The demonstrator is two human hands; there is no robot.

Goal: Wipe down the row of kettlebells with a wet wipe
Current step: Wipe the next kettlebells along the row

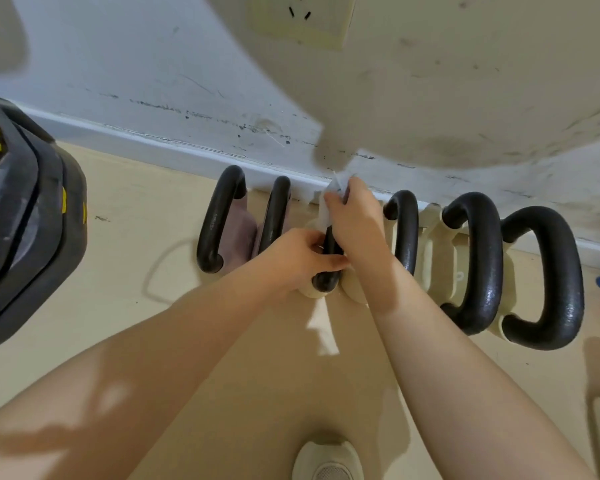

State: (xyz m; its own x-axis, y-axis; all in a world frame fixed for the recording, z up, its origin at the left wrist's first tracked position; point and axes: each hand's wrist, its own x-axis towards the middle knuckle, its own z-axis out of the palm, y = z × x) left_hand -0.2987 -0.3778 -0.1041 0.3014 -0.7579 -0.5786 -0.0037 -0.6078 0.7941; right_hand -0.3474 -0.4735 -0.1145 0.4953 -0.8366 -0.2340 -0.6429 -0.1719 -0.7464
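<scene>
A scuffed white wall [153, 81] is meeting a beige floor [136, 209], where a row of black-handled kettlebells [475, 265] is standing along the baseboard. At centre, the left hand [291, 258] is gripping the middle kettlebell's black handle [328, 268] while the right hand [354, 213] is clamping a white wet wipe [329, 202] round its upper part. A dark weight stack [25, 216] is sitting at nine o'clock, and a pale shoe [326, 459] at six o'clock.

Wall socket [303, 19], black weight plates [25, 216]

Both hands hide most of the middle kettlebell [327, 271].
</scene>
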